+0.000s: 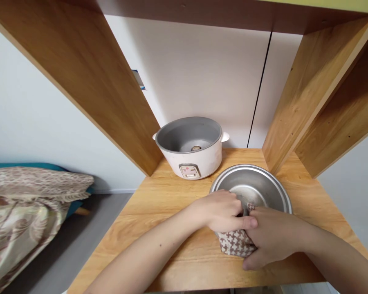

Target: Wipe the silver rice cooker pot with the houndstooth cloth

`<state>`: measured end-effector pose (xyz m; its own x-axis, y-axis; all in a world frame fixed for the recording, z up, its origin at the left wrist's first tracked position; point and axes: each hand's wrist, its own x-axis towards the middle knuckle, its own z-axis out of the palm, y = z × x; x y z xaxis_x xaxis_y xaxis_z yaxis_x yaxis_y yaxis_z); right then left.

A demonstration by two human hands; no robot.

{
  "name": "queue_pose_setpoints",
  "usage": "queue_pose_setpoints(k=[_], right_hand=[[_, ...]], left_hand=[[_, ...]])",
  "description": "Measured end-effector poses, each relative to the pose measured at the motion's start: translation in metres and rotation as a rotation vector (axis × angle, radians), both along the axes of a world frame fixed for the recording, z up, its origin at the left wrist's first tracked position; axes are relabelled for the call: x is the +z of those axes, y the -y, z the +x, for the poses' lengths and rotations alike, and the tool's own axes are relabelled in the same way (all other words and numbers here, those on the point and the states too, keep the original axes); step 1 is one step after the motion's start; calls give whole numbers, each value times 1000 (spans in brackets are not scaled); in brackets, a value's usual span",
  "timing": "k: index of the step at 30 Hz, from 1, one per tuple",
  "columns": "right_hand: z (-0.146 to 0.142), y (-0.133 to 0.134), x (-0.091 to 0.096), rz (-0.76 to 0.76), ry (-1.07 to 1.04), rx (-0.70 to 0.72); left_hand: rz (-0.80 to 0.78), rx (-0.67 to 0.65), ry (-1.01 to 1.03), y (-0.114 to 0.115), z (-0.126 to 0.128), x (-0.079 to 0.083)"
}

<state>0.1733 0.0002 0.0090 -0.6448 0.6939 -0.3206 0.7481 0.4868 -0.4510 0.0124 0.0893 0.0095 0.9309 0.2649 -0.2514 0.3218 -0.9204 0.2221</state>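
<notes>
A silver metal inner pot (248, 185) stands on the wooden desk, its inside facing up. My right hand (272, 232) is closed on a brown-and-white houndstooth cloth (236, 243), which drapes over the pot's near rim. My left hand (225, 212) is at the same rim, fingers curled over it into the pot, thumb touching my right hand. The left fingertips are hidden inside the pot. Behind and to the left sits a white rice cooker body (199, 161), lidless, its grey inside and central heating part showing.
Wooden upright panels (110, 90) rise on the left and right of the desk (159, 212), with a shelf (202, 16) overhead. A white wall panel stands behind. At far left, a patterned cloth (27, 212) covers a teal piece of furniture.
</notes>
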Motion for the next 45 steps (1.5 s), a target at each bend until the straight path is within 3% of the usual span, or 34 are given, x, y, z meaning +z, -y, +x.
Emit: queue_pose_setpoints(k=[3, 9, 18, 25, 32, 36, 41, 45], right_hand=[[-1, 2, 1, 43, 51, -19], [0, 1, 3, -130, 77, -80], [0, 3, 4, 47, 27, -38], [-1, -1, 6, -174, 117, -88], [2, 4, 0, 81, 37, -18], [0, 6, 2, 45, 36, -55], [0, 2, 3, -138, 76, -84], [-1, 6, 2, 6, 11, -67]], left_hand=[[-16, 9, 21, 0, 0, -1], [-26, 66, 50, 2, 1, -2], [12, 77, 147, -1, 0, 0], [32, 99, 73, 1, 2, 0], [44, 85, 78, -1, 1, -1], [49, 83, 76, 0, 1, -3], [55, 84, 78, 1, 2, -2], [52, 93, 71, 1, 2, -1]])
